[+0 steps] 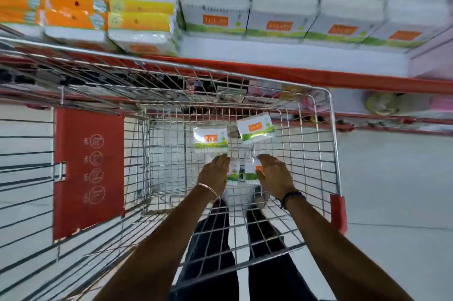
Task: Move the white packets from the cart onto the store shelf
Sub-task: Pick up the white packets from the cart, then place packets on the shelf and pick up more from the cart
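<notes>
Both my arms reach down into a wire shopping cart [331, 143]. My left hand [215, 173] lies on a white packet [233, 172] with a green band and orange label. My right hand [274, 175] lies on a second such packet [250, 170] beside it. Whether the fingers have closed around them is hidden by the backs of my hands. Two more white packets lie on the cart floor farther in, one [210, 140] to the left and one [255, 126] to the right. The store shelf [294, 55] above carries rows of matching white packets [282, 6].
Orange and yellow packs [81, 4] fill the shelf's left part. A red shelf edge [318, 75] runs across behind the cart. The cart's red child-seat flap [89, 170] is at the left and a red handle cap [338, 212] at the right. Lower shelves hold pink items [438, 104].
</notes>
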`<action>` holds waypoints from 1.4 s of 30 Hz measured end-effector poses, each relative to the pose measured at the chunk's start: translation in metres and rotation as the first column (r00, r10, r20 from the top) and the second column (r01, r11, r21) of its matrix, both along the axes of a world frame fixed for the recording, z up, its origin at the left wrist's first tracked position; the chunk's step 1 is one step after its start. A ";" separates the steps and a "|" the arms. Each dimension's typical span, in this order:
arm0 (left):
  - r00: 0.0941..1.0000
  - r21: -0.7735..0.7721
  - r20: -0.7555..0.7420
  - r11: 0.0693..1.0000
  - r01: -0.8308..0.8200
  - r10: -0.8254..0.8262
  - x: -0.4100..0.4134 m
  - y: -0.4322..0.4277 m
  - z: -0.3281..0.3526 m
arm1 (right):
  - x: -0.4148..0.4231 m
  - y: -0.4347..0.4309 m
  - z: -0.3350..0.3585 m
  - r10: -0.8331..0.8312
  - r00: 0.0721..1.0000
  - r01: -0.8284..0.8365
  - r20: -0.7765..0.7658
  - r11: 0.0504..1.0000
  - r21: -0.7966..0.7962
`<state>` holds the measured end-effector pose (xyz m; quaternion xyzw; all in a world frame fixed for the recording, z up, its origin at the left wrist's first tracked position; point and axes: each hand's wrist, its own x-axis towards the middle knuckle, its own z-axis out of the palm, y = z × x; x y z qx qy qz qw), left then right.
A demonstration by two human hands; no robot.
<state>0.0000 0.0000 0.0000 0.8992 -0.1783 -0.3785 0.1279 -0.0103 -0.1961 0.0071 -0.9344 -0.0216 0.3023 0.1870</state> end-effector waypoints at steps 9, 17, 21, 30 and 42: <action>0.953 0.222 0.236 0.965 0.139 -0.191 0.001 -0.005 -0.039 | 0.008 0.001 -0.031 0.085 0.993 -0.096 -0.087 0.986 -0.137; 0.997 0.123 0.064 0.992 0.041 -0.049 -0.008 -0.006 -0.021 | 0.005 -0.004 -0.022 0.099 0.986 -0.116 -0.137 0.987 -0.115; 1.000 0.117 -0.005 0.993 -0.001 0.001 -0.008 -0.003 0.003 | 0.003 -0.005 0.001 0.099 0.985 -0.107 -0.144 0.993 -0.046; 0.975 0.026 0.177 0.989 -0.144 0.137 0.022 0.006 0.099 | 0.024 -0.009 0.092 -0.018 0.999 0.015 0.051 0.998 0.060; 0.831 -0.122 0.521 0.981 -0.154 0.195 0.095 0.013 0.243 | 0.088 -0.017 0.243 0.017 0.944 -0.026 0.329 0.999 0.020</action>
